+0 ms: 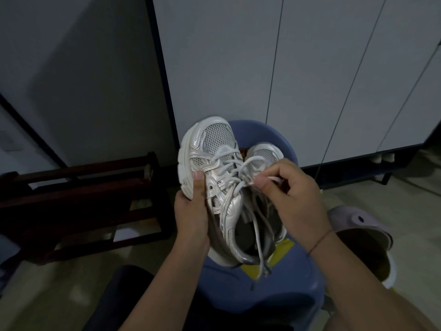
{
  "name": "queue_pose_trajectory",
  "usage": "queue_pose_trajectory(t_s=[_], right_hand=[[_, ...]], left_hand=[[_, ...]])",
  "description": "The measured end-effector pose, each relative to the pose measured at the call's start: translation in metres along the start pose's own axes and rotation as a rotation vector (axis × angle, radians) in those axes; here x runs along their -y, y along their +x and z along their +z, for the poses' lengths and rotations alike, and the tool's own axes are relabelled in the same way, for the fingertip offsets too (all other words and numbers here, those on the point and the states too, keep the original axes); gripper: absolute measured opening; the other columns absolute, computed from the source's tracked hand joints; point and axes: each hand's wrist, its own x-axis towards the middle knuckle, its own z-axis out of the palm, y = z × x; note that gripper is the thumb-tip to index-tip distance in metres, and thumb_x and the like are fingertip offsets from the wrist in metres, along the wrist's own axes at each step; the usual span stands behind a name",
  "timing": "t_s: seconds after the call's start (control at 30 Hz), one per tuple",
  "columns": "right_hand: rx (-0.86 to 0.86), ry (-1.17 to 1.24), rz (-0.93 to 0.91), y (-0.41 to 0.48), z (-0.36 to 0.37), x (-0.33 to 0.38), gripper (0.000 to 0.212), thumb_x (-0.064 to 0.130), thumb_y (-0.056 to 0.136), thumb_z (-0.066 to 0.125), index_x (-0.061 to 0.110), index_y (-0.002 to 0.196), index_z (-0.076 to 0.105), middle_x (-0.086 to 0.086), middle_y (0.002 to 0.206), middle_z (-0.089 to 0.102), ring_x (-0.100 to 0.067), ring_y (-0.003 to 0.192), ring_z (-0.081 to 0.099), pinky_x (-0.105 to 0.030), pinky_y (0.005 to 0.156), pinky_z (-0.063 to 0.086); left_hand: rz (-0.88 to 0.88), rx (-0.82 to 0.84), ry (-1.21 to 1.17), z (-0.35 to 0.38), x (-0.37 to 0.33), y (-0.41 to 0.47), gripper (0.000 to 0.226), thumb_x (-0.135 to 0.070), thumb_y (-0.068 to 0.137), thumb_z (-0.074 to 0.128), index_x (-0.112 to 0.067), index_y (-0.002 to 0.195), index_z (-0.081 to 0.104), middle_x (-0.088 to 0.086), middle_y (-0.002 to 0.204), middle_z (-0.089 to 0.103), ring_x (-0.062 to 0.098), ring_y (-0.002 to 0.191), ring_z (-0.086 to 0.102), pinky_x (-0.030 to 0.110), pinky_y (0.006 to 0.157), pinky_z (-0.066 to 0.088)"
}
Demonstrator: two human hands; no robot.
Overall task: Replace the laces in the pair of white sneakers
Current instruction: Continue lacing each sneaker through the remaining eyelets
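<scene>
Dim room, blue stool (274, 295) nearest. A white sneaker (214, 144) is gripped at its sole edge by the left hand (191, 211), thumb pressed on the upper. Its lace (235, 163) is pinched by the fingertips of the right hand (293, 199). A second sneaker (265, 151) is seen just behind. Grey cabinet doors (286, 68) stand beyond.

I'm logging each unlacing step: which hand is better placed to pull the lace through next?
Right, probably. The right hand pinches the lace at the eyelets of the sneaker. The left hand grips the sneaker's side with its thumb on top, so it is busy steadying it.
</scene>
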Motion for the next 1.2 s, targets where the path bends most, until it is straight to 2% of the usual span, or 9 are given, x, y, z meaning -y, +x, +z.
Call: queue_pose_trajectory(t_s=[0.2, 0.37, 0.53, 0.63, 0.73, 0.9, 1.0, 1.13, 1.2], right_hand=[[-0.155, 0.601, 0.425, 0.005, -0.003, -0.005, 0.018, 0.028, 0.08, 0.062, 0.013, 0.07, 0.06, 0.004, 0.057, 0.046, -0.005, 0.054, 0.039, -0.017, 0.054, 0.037], [-0.271, 0.035, 0.266, 0.0, -0.008, 0.001, 0.012, 0.029, 0.083, 0.069, 0.024, 0.075, 0.062, 0.001, 0.074, 0.065, -0.01, 0.069, 0.059, -0.02, 0.063, 0.049], [-0.094, -0.007, 0.269, -0.006, 0.003, 0.017, 0.031, 0.037, 0.083, 0.066, 0.009, 0.069, 0.066, -0.003, 0.069, 0.067, -0.011, 0.06, 0.058, -0.012, 0.053, 0.043], [-0.05, -0.013, 0.358, -0.006, 0.009, 0.01, 0.048, 0.04, 0.083, 0.066, -0.005, 0.069, 0.061, -0.005, 0.051, 0.053, -0.011, 0.046, 0.042, -0.017, 0.045, 0.035], [-0.038, 0.055, 0.461, -0.002, 0.005, 0.001, 0.039, 0.035, 0.082, 0.07, -0.003, 0.072, 0.067, 0.008, 0.043, 0.044, -0.004, 0.041, 0.035, -0.02, 0.046, 0.034], [0.004, 0.323, 0.567, -0.002, 0.003, -0.002, 0.016, 0.015, 0.085, 0.067, 0.002, 0.078, 0.07, 0.007, 0.043, 0.041, -0.006, 0.039, 0.03, -0.016, 0.04, 0.029], [0.046, 0.417, 0.433, -0.005, 0.005, 0.005, 0.011, 0.01, 0.087, 0.062, 0.008, 0.078, 0.067, 0.007, 0.045, 0.042, -0.007, 0.042, 0.033, -0.018, 0.044, 0.031], [0.29, 0.326, 0.068, -0.011, 0.011, 0.019, 0.006, 0.012, 0.085, 0.066, 0.013, 0.079, 0.066, 0.007, 0.064, 0.06, -0.002, 0.058, 0.052, -0.014, 0.059, 0.044], [0.386, 0.255, 0.037, -0.013, 0.013, 0.018, 0.006, 0.015, 0.085, 0.067, 0.013, 0.079, 0.066, 0.009, 0.073, 0.063, -0.002, 0.068, 0.056, -0.014, 0.066, 0.045]], left_hand=[[-0.015, -0.018, -0.066, 0.001, -0.002, 0.001, 0.044, -0.046, 0.088, 0.062, -0.015, 0.119, 0.063, 0.0, 0.105, 0.073, 0.009, 0.087, 0.071, 0.018, 0.063, 0.056], [0.014, -0.071, -0.024, -0.001, 0.007, 0.005, 0.057, -0.053, 0.081, 0.065, -0.013, 0.122, 0.059, 0.003, 0.113, 0.07, 0.016, 0.099, 0.069, 0.031, 0.081, 0.056], [0.129, -0.097, 0.052, 0.001, 0.008, 0.003, 0.055, -0.058, 0.072, 0.066, -0.016, 0.106, 0.057, 0.001, 0.107, 0.068, 0.014, 0.097, 0.066, 0.029, 0.082, 0.054], [0.183, -0.065, 0.103, 0.003, 0.01, -0.004, 0.04, -0.055, 0.072, 0.065, -0.023, 0.092, 0.052, -0.003, 0.1, 0.065, 0.007, 0.09, 0.063, 0.023, 0.073, 0.05], [0.218, -0.035, 0.136, 0.004, 0.013, -0.008, 0.047, -0.058, 0.066, 0.066, -0.022, 0.093, 0.052, -0.003, 0.1, 0.065, 0.007, 0.091, 0.064, 0.025, 0.075, 0.051], [0.25, -0.048, 0.159, 0.003, 0.013, -0.009, 0.049, -0.058, 0.067, 0.066, -0.02, 0.095, 0.05, -0.004, 0.101, 0.064, 0.006, 0.091, 0.062, 0.023, 0.077, 0.05], [0.219, -0.111, 0.146, 0.002, 0.016, -0.002, 0.046, -0.056, 0.075, 0.067, -0.02, 0.1, 0.052, -0.005, 0.103, 0.064, 0.006, 0.093, 0.063, 0.026, 0.08, 0.051], [0.137, -0.246, 0.092, -0.004, 0.018, 0.012, 0.085, -0.075, 0.06, 0.07, -0.009, 0.113, 0.059, 0.006, 0.108, 0.07, 0.021, 0.096, 0.068, 0.045, 0.092, 0.055], [0.104, -0.273, 0.064, -0.006, 0.018, 0.015, 0.098, -0.081, 0.048, 0.07, -0.008, 0.113, 0.06, 0.009, 0.108, 0.07, 0.024, 0.095, 0.069, 0.047, 0.091, 0.056]])
